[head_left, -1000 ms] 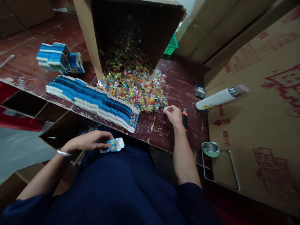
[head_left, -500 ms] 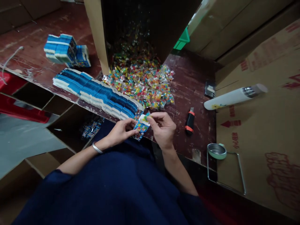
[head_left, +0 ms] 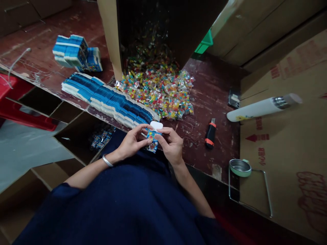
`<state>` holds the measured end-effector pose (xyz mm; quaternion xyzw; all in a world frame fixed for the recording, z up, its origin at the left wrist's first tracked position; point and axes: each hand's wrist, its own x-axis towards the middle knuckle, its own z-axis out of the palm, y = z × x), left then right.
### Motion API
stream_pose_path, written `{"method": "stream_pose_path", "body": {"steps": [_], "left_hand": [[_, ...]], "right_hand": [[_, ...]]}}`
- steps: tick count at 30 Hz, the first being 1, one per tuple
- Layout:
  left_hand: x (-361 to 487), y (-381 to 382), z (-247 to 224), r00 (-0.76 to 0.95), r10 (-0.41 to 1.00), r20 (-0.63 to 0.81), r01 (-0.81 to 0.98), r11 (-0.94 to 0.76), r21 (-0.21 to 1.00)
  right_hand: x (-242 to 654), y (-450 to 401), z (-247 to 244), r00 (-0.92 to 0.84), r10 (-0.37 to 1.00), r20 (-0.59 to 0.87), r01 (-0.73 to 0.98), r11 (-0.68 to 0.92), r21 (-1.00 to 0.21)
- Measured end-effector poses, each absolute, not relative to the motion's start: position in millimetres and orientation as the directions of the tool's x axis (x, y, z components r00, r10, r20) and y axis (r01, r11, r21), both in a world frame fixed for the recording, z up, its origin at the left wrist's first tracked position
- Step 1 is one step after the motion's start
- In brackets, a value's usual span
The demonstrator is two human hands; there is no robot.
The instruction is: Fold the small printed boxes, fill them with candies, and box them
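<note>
A small blue printed box (head_left: 152, 140) with its white flap (head_left: 156, 125) raised is held between both hands at the table's front edge. My left hand (head_left: 133, 140) pinches its left side, and my right hand (head_left: 171, 144) has thumb and fingers closed on its right side. No candy packet shows in my fingers. Just behind the hands ends a long row of flat blue-and-white boxes (head_left: 107, 100). Beyond it lies a heap of clear packets of coloured candy (head_left: 163, 92), spilling from a dark open carton.
An orange-and-black cutter (head_left: 210, 133) lies on the red-brown table (head_left: 198, 146). Farther right are a white bottle (head_left: 255, 109) and a metal bowl (head_left: 240, 167). Stacked boxes (head_left: 71, 51) stand back left; an open carton (head_left: 76, 136) holding small blue boxes is below left.
The candy packet in my right hand is no longer visible. My right hand has moved left and down onto the box, whose white flap now stands up. The view has shifted slightly.
</note>
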<state>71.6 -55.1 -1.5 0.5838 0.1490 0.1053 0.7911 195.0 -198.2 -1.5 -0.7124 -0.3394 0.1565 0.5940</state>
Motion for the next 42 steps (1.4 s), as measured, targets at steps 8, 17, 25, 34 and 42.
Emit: {"method": "stream_pose_path", "body": {"steps": [8, 17, 25, 34, 42], "left_hand": [[73.9, -57.7, -5.6, 0.908, 0.408, -0.096, -0.049, 0.33, 0.943], [67.3, -56.0, -9.0, 0.912, 0.406, -0.061, 0.014, 0.117, 0.993], [61.6, -50.5, -6.7, 0.947, 0.321, -0.022, -0.004, 0.081, 0.997], [50.5, -33.8, -2.8, 0.92, 0.388, -0.059, 0.054, 0.026, 0.998], [-18.7, 49.6, 23.8, 0.831, 0.55, -0.082, 0.476, -0.628, 0.616]], "right_hand": [[187.9, -187.7, -5.0, 0.755, 0.607, 0.248, 0.311, 0.002, -0.951], [204.8, -180.7, 6.0, 0.658, 0.752, -0.02, 0.066, -0.083, -0.994], [216.6, -178.3, 4.4, 0.626, 0.779, -0.029, 0.071, -0.094, -0.993], [209.2, -192.8, -1.5, 0.538, 0.825, 0.171, 0.382, -0.058, -0.922], [214.7, -205.8, -46.8, 0.465, 0.851, 0.244, 0.767, -0.249, -0.591]]}}
